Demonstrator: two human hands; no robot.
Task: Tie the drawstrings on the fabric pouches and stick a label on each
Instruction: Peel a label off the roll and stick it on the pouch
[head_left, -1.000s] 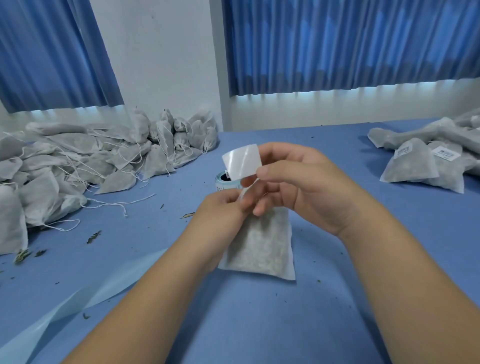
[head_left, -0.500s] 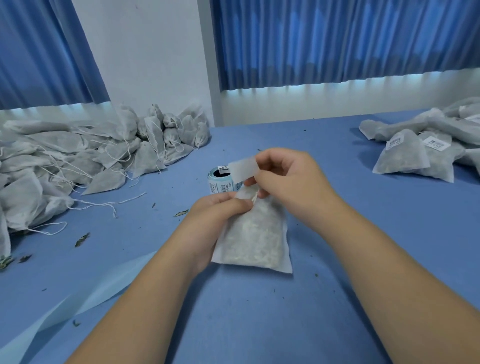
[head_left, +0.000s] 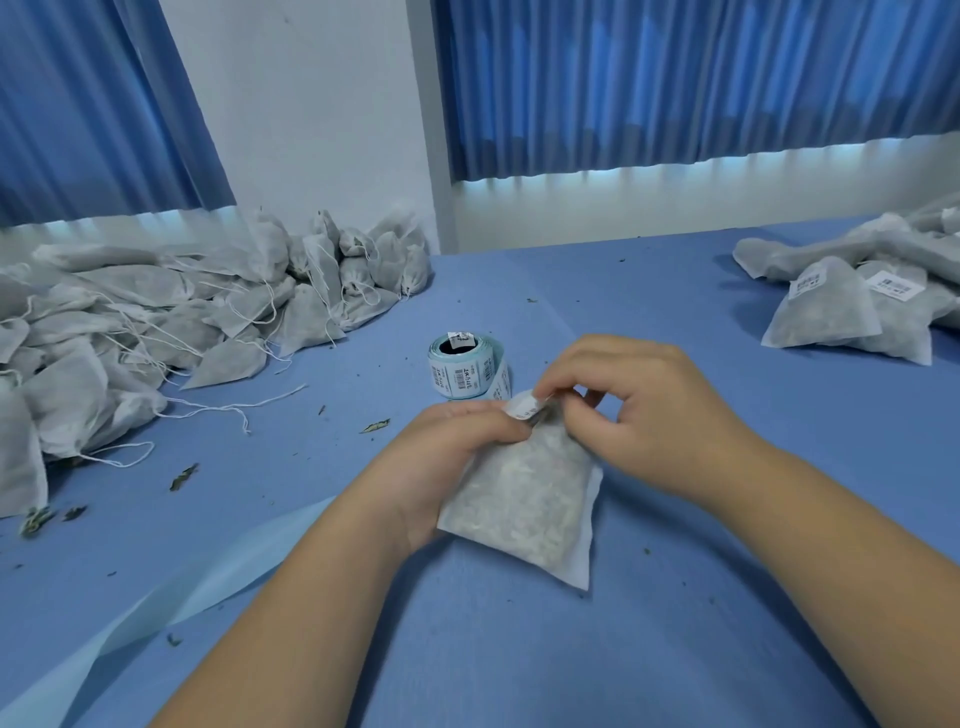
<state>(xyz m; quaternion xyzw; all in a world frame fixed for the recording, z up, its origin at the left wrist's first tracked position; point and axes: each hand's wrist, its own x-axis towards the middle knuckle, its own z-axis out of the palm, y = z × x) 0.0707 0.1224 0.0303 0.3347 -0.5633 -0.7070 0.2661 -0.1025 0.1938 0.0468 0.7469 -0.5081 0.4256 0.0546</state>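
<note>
— What's changed?
— A second ago the label (head_left: 521, 405) was held clear above the pouch (head_left: 524, 501). Now the right hand (head_left: 641, 415), pinching it between thumb and forefinger, has it down at the pouch's neck.
— The left hand (head_left: 452, 460)?
— Its fingers are curled round the pouch's upper side.
— How does the pouch lie?
— Just in front of the label roll (head_left: 462, 367), its long axis running from roll to person, neck end nearest the roll.

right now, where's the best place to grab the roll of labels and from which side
Take the roll of labels by its round outer wall, coming down from above and from the left. It stands on end with its core facing up, and its loose strip trails off its right side toward the pouch, so the left looks free.
</note>
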